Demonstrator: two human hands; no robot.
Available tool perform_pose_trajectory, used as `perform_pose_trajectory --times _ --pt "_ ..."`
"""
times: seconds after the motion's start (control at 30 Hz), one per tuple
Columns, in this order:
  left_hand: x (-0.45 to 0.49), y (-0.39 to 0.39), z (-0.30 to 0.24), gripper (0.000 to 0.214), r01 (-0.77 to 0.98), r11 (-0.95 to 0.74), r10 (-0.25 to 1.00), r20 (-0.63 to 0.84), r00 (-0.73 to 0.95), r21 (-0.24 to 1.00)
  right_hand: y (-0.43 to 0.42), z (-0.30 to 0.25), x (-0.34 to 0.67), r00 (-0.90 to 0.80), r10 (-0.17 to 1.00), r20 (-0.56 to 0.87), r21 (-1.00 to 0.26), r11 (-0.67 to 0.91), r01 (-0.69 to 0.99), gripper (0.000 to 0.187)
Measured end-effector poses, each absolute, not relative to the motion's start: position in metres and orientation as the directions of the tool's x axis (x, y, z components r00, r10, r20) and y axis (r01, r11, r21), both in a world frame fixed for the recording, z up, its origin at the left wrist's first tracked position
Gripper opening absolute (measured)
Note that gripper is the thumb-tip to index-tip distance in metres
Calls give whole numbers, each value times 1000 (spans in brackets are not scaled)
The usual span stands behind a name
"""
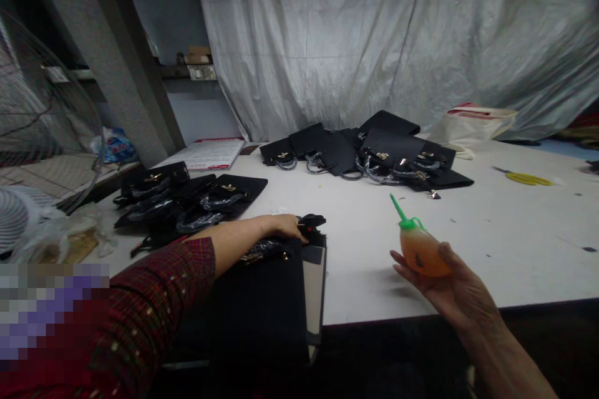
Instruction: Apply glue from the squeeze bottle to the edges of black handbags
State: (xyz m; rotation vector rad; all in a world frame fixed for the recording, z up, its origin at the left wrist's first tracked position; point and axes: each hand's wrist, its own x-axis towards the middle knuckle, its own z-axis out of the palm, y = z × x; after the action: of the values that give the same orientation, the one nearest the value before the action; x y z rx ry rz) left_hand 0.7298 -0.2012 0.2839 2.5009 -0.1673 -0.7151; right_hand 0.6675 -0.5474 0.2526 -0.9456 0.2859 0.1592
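At the near edge of the tabletop point(355, 299), you had a black bag point(253, 299) standing, with a pale panel point(314, 290) showing at its right side. Your left grip point(286, 226) bore on the bag's top, beside a plastic-wrapped handle point(257, 250); whether it pinched or only pressed there could not be told. Good practice, by judgement, was to steady the bag from above so that it did not tip over the near edge.

Your right grip point(444, 283) was wrapped around a squeeze bottle point(423, 252) of orange liquid. Its green nozzle point(399, 207) slanted up and leftward, apart from the bag. Light, even pressure appeared advisable, with the tip held off the bag's outer faces until aimed.

The bag lay directly beneath your left grip and to the left of your right grip.

Beyond, stacked bags point(250, 187) lay toward the left edge, yellow-handled snips point(528, 179) toward the right edge, and a heap of bags point(393, 143) toward the far edge.
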Motion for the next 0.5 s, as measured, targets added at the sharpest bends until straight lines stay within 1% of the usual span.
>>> perform_pose_trajectory --times 0.13,0.23,0.37,0.43,0.5 --pt "727 -200 282 38 12 -829 -285 -441 851 559 -539 250 669 968 -8 -251 -863 455 -220 47" --pt "726 -198 283 44 -6 -835 -294 -436 851 550 -532 247 671 983 20 -183 -921 346 -178 55" --pt "726 -196 283 50 -28 -845 -303 -435 848 534 -523 253 672 996 75 -50 -993 99 -57 70" --pt "727 -196 282 51 -31 -853 -298 -438 848 521 -520 260 674 995 101 -17 -999 -36 -13 75" --pt "728 -197 281 53 -34 -862 -292 -440 849 506 -516 267 675 993 115 -4 -982 -188 18 74"
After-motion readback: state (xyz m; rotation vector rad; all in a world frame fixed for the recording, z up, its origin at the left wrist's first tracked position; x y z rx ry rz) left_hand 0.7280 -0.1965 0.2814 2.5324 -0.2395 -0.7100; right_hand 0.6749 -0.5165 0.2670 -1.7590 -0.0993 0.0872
